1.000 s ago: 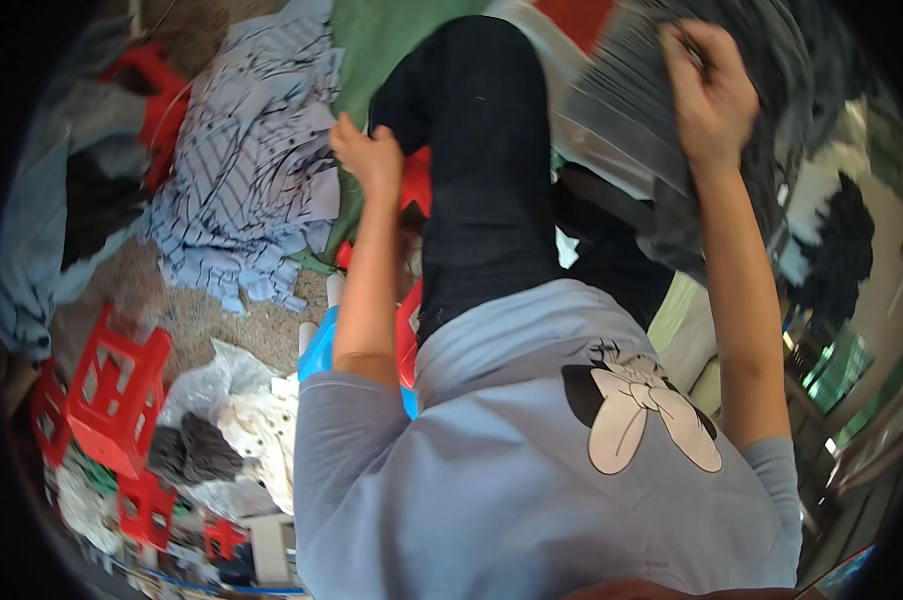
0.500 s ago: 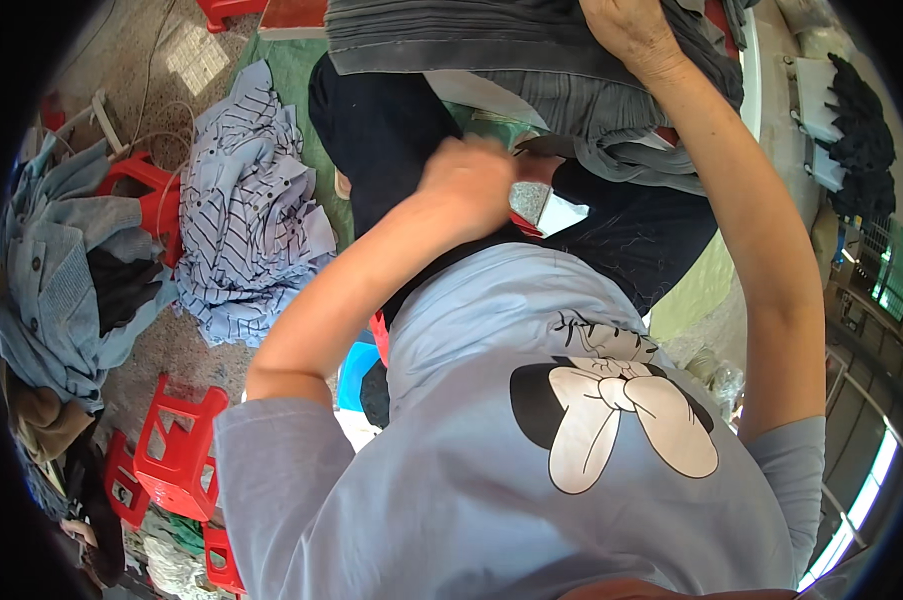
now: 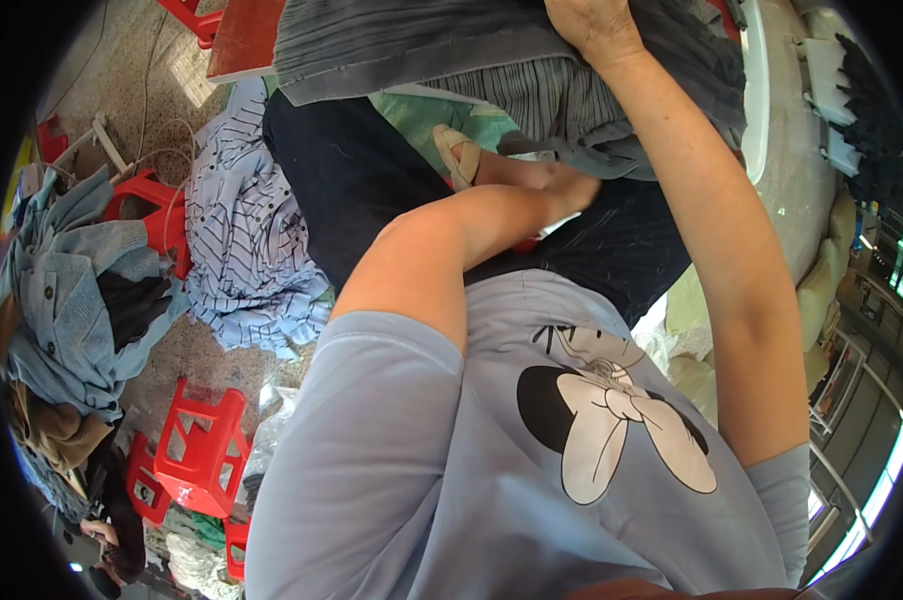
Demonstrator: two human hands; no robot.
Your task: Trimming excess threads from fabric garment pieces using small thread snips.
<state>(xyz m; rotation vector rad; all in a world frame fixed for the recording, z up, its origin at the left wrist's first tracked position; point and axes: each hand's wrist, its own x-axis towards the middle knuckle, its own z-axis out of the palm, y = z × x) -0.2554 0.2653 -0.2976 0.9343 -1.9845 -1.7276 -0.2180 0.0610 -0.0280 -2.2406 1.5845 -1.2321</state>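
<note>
While gripping grey pleated garment (image 3: 422, 40) with right hand (image 3: 592, 25): clamped on cloth at its upper right part; left hand (image 3: 562, 188) pushed in just under garment's lower hem, fingers hidden, cannot tell whether closed or apart; garment held across the knees, above dark trousers (image 3: 342, 170); long axis left-right, pleat lines roughly along it, loose end pointing left; probably mid-straightening of the piece; next move likely calls for a second firm hold at the hem opposite right hand, then an even pull along the pleats; striped blue shirt (image 3: 252, 260) below-left of garment; red stool (image 3: 202, 450) further below.
</note>
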